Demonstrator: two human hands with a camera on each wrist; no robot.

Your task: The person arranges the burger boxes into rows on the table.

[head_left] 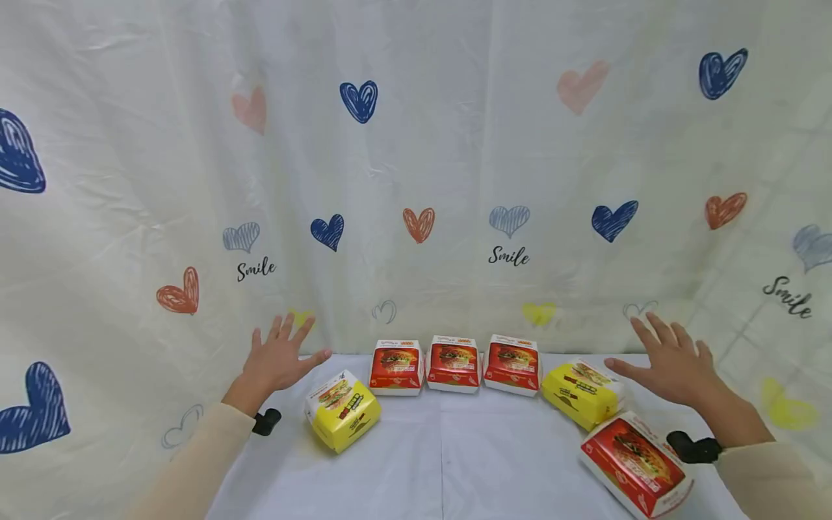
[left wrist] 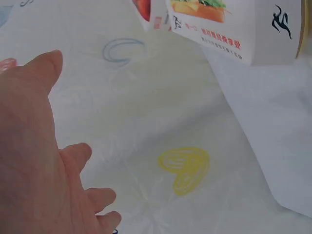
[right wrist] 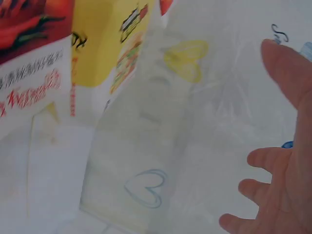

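Observation:
In the head view my left hand (head_left: 276,365) is raised with its fingers spread and holds nothing. Nearest to it is a yellow burger box (head_left: 343,412) at the left of the table; the left wrist view shows that box's white side (left wrist: 219,29). My right hand (head_left: 672,365), likewise spread and holding nothing, hovers at the right. Close to it lie another yellow burger box (head_left: 583,393) and a large red burger box (head_left: 637,464), turned at an angle in front of the yellow one. Three smaller red burger boxes (head_left: 453,365) stand in a row at the back.
A white cloth (head_left: 416,462) with a centre crease covers the table. Behind it hangs a pale curtain (head_left: 442,159) printed with hearts and the word Smile, meeting the table's back edge just behind the row of boxes. Dark wrist mounts (head_left: 694,448) sit on both wrists.

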